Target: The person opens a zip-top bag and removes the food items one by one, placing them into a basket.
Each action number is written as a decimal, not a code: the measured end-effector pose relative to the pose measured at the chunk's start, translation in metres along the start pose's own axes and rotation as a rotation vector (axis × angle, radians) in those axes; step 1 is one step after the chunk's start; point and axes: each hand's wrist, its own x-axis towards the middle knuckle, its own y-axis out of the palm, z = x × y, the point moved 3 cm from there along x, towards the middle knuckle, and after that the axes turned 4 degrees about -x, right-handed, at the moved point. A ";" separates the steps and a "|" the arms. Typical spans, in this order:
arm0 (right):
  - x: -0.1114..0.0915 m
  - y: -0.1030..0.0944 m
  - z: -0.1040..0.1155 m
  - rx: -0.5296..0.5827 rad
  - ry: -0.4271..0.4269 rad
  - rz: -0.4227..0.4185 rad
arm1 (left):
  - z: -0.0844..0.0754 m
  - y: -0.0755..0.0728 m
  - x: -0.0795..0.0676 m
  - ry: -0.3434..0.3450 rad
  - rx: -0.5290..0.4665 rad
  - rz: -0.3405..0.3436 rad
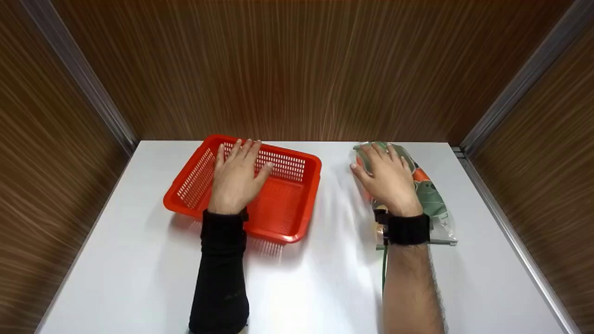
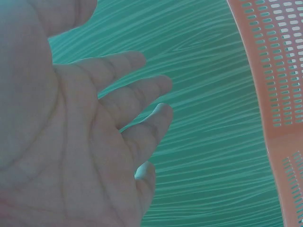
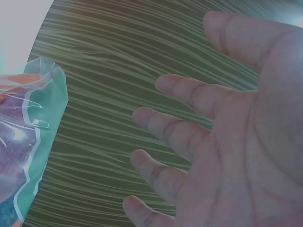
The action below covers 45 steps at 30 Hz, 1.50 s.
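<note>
My left hand (image 1: pixel 237 178) is held above a red plastic basket (image 1: pixel 283 204), fingers spread and palm down. In the left wrist view the palm (image 2: pixel 71 132) holds nothing, and the basket's rim (image 2: pixel 265 127) appears apart from the fingers. On the right, my right hand (image 1: pixel 387 181) hovers with spread fingers over a clear plastic bag with green and orange print (image 1: pixel 429 197), covering part of it. The right wrist view shows the bare palm (image 3: pixel 236 156) and, apart from the fingertips, the green-edged bag (image 3: pixel 47 109). What the bag contains cannot be made out.
Both things lie on a white table (image 1: pixel 320 287). Brown wood-grain panels (image 1: pixel 297 69) stand behind and at both sides, with metal strips (image 1: pixel 519 250) along the corners and the right edge. A black band (image 1: pixel 408 229) with a cable is round my right wrist.
</note>
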 end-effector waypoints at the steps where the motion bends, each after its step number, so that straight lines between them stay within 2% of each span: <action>1: -0.001 0.000 0.000 0.000 0.002 0.003 | -0.001 0.001 -0.001 0.001 0.000 0.001; 5: -0.003 0.000 -0.003 0.008 0.011 0.023 | -0.007 0.004 -0.003 0.011 0.017 0.005; 9: -0.006 -0.007 -0.006 0.036 0.008 0.027 | -0.025 0.011 -0.003 0.044 0.048 0.027; 11: -0.008 -0.012 -0.009 0.052 -0.001 0.013 | -0.040 0.017 -0.002 0.086 0.076 0.036; 14: -0.011 -0.020 -0.014 0.071 -0.001 -0.006 | -0.067 0.032 -0.004 0.192 0.129 0.041; 19: -0.016 -0.031 -0.023 0.093 0.011 -0.030 | -0.122 0.071 -0.018 0.389 0.312 0.093; 22: -0.019 -0.037 -0.030 0.101 0.003 -0.052 | -0.154 0.104 -0.032 0.494 0.417 0.143; 25: -0.023 -0.042 -0.035 0.118 0.005 -0.061 | -0.176 0.138 -0.048 0.594 0.511 0.151; 27: -0.025 -0.045 -0.039 0.128 0.013 -0.061 | -0.183 0.158 -0.057 0.660 0.542 0.092; 28: -0.027 -0.046 -0.040 0.135 0.019 -0.060 | -0.185 0.166 -0.060 0.689 0.550 0.038; 30: -0.029 -0.048 -0.043 0.142 0.026 -0.063 | -0.186 0.179 -0.064 0.730 0.540 -0.112; 32: -0.031 -0.049 -0.046 0.149 0.035 -0.067 | -0.187 0.187 -0.067 0.760 0.496 -0.271; 34: -0.033 -0.051 -0.047 0.154 0.038 -0.077 | -0.188 0.193 -0.068 0.775 0.482 -0.400; 37: -0.034 -0.053 -0.049 0.162 0.044 -0.080 | -0.190 0.200 -0.070 0.790 0.486 -0.525; 39: -0.035 -0.053 -0.049 0.167 0.044 -0.081 | -0.192 0.204 -0.070 0.802 0.493 -0.565; 41: -0.036 -0.054 -0.050 0.174 0.042 -0.082 | -0.193 0.209 -0.070 0.820 0.499 -0.556; 45: -0.038 -0.055 -0.050 0.185 0.035 -0.091 | -0.194 0.217 -0.067 0.882 0.502 -0.422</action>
